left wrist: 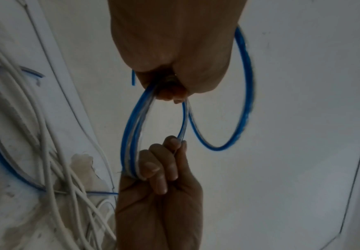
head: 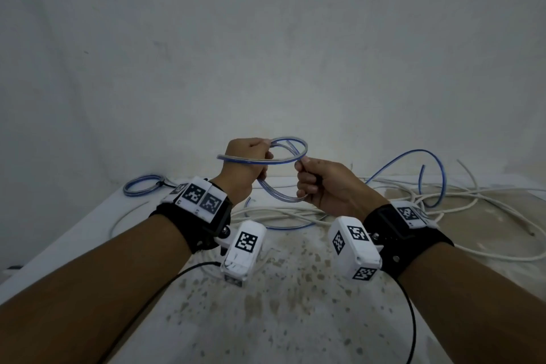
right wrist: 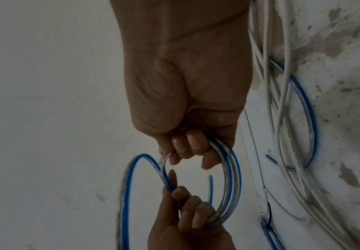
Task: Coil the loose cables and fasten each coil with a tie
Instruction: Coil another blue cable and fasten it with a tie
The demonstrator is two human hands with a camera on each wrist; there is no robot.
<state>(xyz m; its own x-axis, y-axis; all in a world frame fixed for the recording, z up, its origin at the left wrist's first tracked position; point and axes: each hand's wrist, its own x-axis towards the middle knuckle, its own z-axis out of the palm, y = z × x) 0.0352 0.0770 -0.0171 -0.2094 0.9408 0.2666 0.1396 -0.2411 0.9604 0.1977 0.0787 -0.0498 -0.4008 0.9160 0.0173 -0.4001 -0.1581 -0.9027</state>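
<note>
A blue-striped clear cable (head: 260, 160) is wound into a few loops that I hold up above the table. My left hand (head: 251, 161) grips the loops on their left side, fingers curled round them. My right hand (head: 308, 183) grips the right side of the same bundle. In the left wrist view the coil (left wrist: 129, 135) runs from my left hand (left wrist: 170, 91) down to the right hand (left wrist: 164, 169). One wider loop (left wrist: 246, 94) swings out blurred. The cable's loose tail (head: 413, 167) arcs over the table at the right. No tie shows in either hand.
A finished blue coil (head: 143, 185) bound with a dark tie lies at the table's far left corner. Several white cables (head: 443, 201) sprawl tangled across the back and right of the stained table (head: 280, 304). A wall stands close behind.
</note>
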